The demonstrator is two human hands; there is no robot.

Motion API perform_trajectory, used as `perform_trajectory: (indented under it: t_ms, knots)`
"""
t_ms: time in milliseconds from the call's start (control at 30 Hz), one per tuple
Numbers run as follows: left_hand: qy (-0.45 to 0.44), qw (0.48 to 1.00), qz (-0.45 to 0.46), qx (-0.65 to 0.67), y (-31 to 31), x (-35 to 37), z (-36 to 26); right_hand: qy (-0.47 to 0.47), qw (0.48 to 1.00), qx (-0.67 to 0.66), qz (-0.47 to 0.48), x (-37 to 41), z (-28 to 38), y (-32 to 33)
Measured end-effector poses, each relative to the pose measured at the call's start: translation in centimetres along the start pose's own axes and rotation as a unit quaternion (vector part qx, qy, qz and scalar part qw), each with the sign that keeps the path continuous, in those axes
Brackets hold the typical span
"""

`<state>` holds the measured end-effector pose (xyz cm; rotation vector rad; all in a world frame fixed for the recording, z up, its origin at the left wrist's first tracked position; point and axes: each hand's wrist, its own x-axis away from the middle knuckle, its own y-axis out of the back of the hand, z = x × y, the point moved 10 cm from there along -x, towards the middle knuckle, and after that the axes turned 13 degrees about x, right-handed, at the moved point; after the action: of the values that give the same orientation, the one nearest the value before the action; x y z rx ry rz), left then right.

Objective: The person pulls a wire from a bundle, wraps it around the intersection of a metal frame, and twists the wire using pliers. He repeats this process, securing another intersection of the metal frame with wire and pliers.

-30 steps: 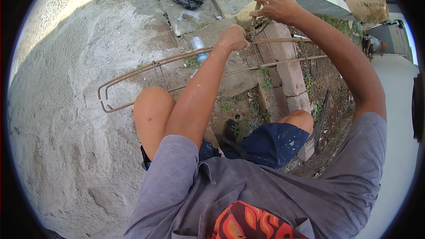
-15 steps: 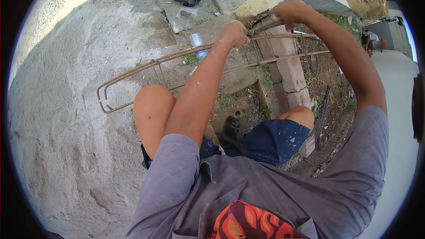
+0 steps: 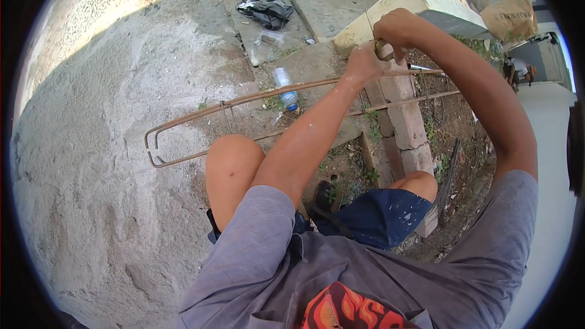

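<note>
A long frame of rusty steel rebar (image 3: 256,97) with bent hooks at its left end stretches across in front of me, tied with thin stirrups. My left hand (image 3: 364,64) is closed at its upper bars, and its fingertips are hidden behind the hand. Close against it, my right hand (image 3: 399,30) grips a pliers-like tool with an olive-yellow handle (image 3: 384,52). The tool's head is concealed between the two hands. Under the bars, beside the left hand, run concrete blocks (image 3: 407,125).
A plastic bottle (image 3: 285,88) lies beyond the upper bars. A black plastic bag (image 3: 266,9) rests on the concrete further off. At the upper right stand a cream concrete post (image 3: 420,6) and a brown sack (image 3: 509,18). Grey sand (image 3: 91,207) spreads at the left.
My left hand has moved right along the bars to meet the right hand. The tool has turned and is now mostly covered. The whole view has shifted slightly, with the ground lower and further right.
</note>
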<state>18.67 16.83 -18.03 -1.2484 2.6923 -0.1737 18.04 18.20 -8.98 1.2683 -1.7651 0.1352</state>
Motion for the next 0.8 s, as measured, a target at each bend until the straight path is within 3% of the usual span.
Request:
perform_trajectory:
  t_ms: [33,67,100,200,233,267,333,367,467,500,533,567,667,767,800]
  knots:
    - [0.027,1.000,0.015,0.006,0.3,-0.7,0.7,0.003,0.982,0.066,-0.176,0.6,0.3,2.3]
    - [0.051,0.998,0.033,0.009,0.4,-1.2,1.5,0.001,0.930,0.123,-0.347,2.5,0.8,3.6]
    - [0.054,0.997,0.045,0.031,0.7,-1.3,1.7,-0.004,0.845,0.175,-0.506,5.2,1.6,4.3]
    - [0.041,0.995,0.055,0.073,0.3,-1.7,1.6,-0.021,0.886,0.167,-0.432,3.2,0.3,1.6]
    - [0.026,0.996,0.036,0.071,-0.3,-1.9,1.7,-0.074,0.966,0.136,-0.207,0.3,-1.4,-1.0]
    - [0.015,0.997,0.019,0.070,-0.7,-1.7,1.8,-0.086,0.992,0.061,-0.065,-0.3,-1.9,-1.7]
    - [-0.029,0.999,0.011,0.023,-0.8,-0.8,-1.2,-0.108,0.965,-0.091,0.223,1.2,-1.9,-3.3]
    - [-0.051,0.999,0.007,0.003,-0.9,-0.4,-2.7,-0.121,0.944,-0.152,0.266,0.9,-2.5,-5.2]
    - [-0.058,0.996,0.039,-0.051,-1.8,-1.9,-1.8,-0.039,0.997,0.037,0.053,1.1,-1.0,-0.7]
    - [-0.043,0.997,0.050,-0.039,-1.8,-2.6,-1.1,-0.015,0.988,0.087,-0.130,1.8,-0.2,2.0]
    - [-0.025,0.997,0.061,-0.026,-1.6,-2.9,-0.5,0.012,0.942,0.130,-0.308,3.9,1.1,3.4]
    - [-0.011,0.997,0.073,-0.016,-1.5,-3.2,-0.3,0.036,0.862,0.170,-0.476,6.8,2.2,4.3]
    - [-0.004,0.987,0.153,0.050,-2.0,-3.0,-0.7,-0.003,0.872,0.188,-0.452,5.3,1.3,1.4]
    - [-0.020,0.989,0.102,0.101,-1.1,-2.7,-0.4,-0.013,0.931,0.127,-0.342,2.3,-0.5,0.5]
    - [-0.051,0.997,0.042,0.049,-0.6,-2.5,-0.7,-0.035,0.977,0.082,-0.195,0.1,-1.9,-1.0]
